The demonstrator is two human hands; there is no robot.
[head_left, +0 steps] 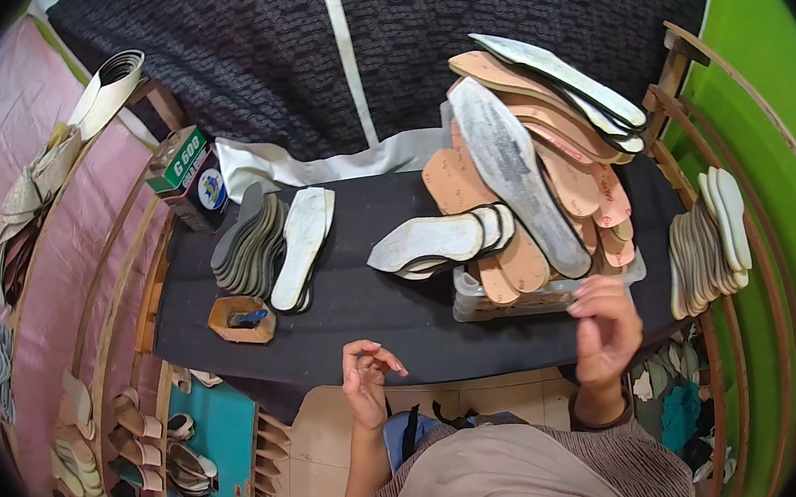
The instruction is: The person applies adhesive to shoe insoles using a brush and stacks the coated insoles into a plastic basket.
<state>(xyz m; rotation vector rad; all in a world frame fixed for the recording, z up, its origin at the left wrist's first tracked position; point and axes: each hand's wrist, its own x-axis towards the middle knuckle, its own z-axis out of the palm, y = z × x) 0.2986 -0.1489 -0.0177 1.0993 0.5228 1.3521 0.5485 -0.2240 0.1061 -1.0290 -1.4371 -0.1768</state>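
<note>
My left hand [367, 386] is raised just off the table's front edge, its fingers loosely bent and apart with nothing in them. My right hand [605, 332] hovers by the front right corner of a clear plastic crate [480, 306]; its fingers curl loosely and I see nothing held. Tan shoe insoles [521, 261] fill and overflow that crate. Across them leans a long grey-white insole [516, 175], with more white, black-edged ones [559, 75] at the back. A small bundle of white insoles [431, 243] rests on the table against the crate's left side.
Left on the black-covered table [367, 323] stand a row of grey insoles [249, 244], a white insole stack [304, 243] and a small cut-open container [242, 321] with something blue inside. A green-and-black can [188, 178] is behind. Another insole stack [709, 242] sits at the right rack.
</note>
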